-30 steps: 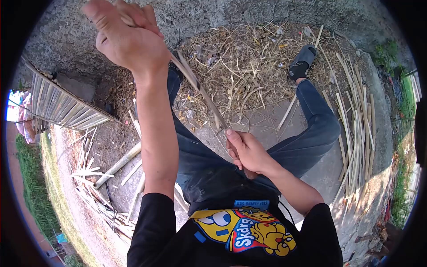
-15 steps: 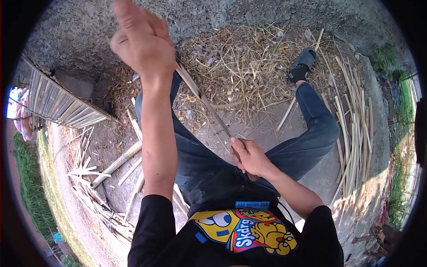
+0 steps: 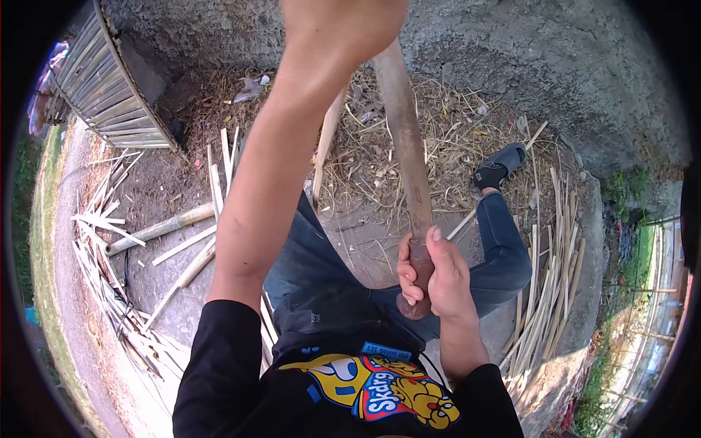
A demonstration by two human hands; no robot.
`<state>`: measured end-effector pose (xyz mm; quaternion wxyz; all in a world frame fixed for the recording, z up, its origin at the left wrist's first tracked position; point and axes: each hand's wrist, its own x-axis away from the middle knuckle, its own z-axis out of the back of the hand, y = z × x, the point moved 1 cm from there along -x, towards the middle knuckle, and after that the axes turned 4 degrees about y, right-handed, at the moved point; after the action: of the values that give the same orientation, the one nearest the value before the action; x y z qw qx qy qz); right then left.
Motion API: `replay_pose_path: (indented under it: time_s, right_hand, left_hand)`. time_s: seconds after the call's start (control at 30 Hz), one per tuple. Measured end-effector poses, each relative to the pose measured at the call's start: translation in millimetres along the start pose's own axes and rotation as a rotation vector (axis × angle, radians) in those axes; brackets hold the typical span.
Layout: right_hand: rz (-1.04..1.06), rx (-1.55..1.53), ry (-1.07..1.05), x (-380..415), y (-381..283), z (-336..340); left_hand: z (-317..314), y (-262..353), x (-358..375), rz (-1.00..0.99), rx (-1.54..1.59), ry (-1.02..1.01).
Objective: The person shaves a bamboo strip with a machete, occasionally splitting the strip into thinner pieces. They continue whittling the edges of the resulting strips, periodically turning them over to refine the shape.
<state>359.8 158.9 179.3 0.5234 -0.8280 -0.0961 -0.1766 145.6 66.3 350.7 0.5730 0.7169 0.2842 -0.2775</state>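
Observation:
My right hand (image 3: 447,281) is wrapped around the brown wooden handle (image 3: 421,263) of a machete, its rounded butt showing below my fingers. The machete's long, dull blade (image 3: 410,153) points away from me, up toward the wall. My left hand (image 3: 343,25) is at the top edge of the view, over the far end of the blade, with its fingers hidden. Beneath my left wrist, a pale bamboo piece (image 3: 328,139) slants down toward my knee.
Split bamboo strips (image 3: 558,270) lie in a bundle on the right, and more strips (image 3: 109,285) on the left. A bamboo pole (image 3: 161,230) rests beside my leg. Shavings (image 3: 453,131) cover the ground before a rough wall (image 3: 504,66). A slatted bamboo panel (image 3: 109,80) stands upper left.
My left hand has moved right and closer to the camera. My right hand has shifted right and slightly down, swinging the machete from a leftward slant to nearly straight ahead.

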Motion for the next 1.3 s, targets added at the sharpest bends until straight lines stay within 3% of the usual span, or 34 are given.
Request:
replay_pose_path:
  time_s: [0.1,0.17,0.2,0.3,0.33,0.4,0.43,0.5,0.53,0.57,0.63,0.7,0.73,0.77,0.87,0.9,0.97,1.0,1.03,1.1,1.13,1.17,1.3]
  right_hand:
    - [0.101,-0.061,0.062,3.4,-12.0,-5.5]
    - [0.261,-0.105,0.102,-0.3,-8.5,-4.0]
    - [0.296,-0.045,0.181,-4.7,-0.2,-5.8]
    - [0.059,0.158,0.157,-21.7,51.7,7.5]
    - [0.077,0.139,0.172,-24.6,62.9,15.5]
    - [-0.21,0.376,0.128,-28.2,79.3,24.1]
    - [-0.196,0.364,0.132,-30.9,78.8,21.2]
    - [-0.14,0.4,0.099,-24.5,72.2,16.3]
    - [-0.136,0.395,0.113,-24.0,67.1,17.4]
    - [-0.059,0.37,0.153,-28.0,58.9,19.6]
    - [0.031,0.333,0.19,-32.0,43.5,21.6]
    - [0.083,0.499,0.064,-27.1,31.9,19.7]
    - [0.061,0.49,0.019,-24.5,31.0,15.1]
    - [0.058,0.473,0.018,-22.0,31.1,12.8]
    - [-0.325,-0.039,-0.175,-16.7,28.0,7.9]
    - [-0.327,-0.043,-0.181,-14.6,27.0,9.7]
    - [-0.458,-0.303,-0.164,-10.4,27.0,13.6]
    - [-0.307,0.016,-0.05,-6.9,28.8,14.2]
    - [-0.303,0.012,-0.048,-6.8,31.3,18.5]
    - [0.1,0.54,0.109,-5.4,30.5,32.6]
    - [-0.113,0.198,0.117,1.3,27.6,38.3]
    - [-0.116,0.196,0.125,4.2,25.2,39.2]
    - [0.127,0.103,0.302,8.3,8.6,33.9]
  left_hand:
    - [-3.9,-57.2,10.0,-0.097,-0.032,0.069]
    - [-0.7,-63.9,11.3,-0.008,0.219,0.204]
    - [0.2,-72.4,12.4,-0.056,0.411,0.212]
    - [5.5,-78.3,17.9,-0.052,0.379,0.316]
    - [17.0,-86.8,21.1,0.078,0.182,0.162]
    - [16.2,-107.9,39.8,0.08,0.071,0.103]
    - [16.8,-118.0,42.9,0.079,-0.055,0.075]
    - [29.0,-101.3,31.0,0.209,0.054,0.136]
    - [39.2,-93.6,18.3,0.022,0.049,0.093]
    - [43.0,-73.9,10.1,0.002,0.193,0.179]
    - [58.5,-49.4,0.6,-0.087,0.194,0.155]
    - [58.2,-29.5,-9.3,-0.119,0.218,0.087]
    - [49.7,-15.2,-10.8,-0.111,0.158,0.155]
    - [41.8,-7.0,-10.7,-0.108,0.097,0.225]
    - [23.3,-19.3,-7.8,-0.056,-0.021,0.124]
    - [16.6,-29.1,-6.5,-0.028,-0.08,0.06]
    - [2.5,-51.5,-4.1,0.038,-0.241,0.13]
    - [-1.4,-61.2,-3.9,0.034,-0.24,0.125]
    - [-5.2,-70.1,-2.4,0.009,-0.218,0.128]
    - [-13.9,-84.1,-0.4,-0.011,-0.186,0.123]
    - [-16.5,-90.3,0.1,-0.01,-0.032,0.138]
    - [-17.0,-95.0,2.4,-0.007,0.119,0.156]
    - [-20.1,-105.3,9.7,-0.082,0.292,0.054]
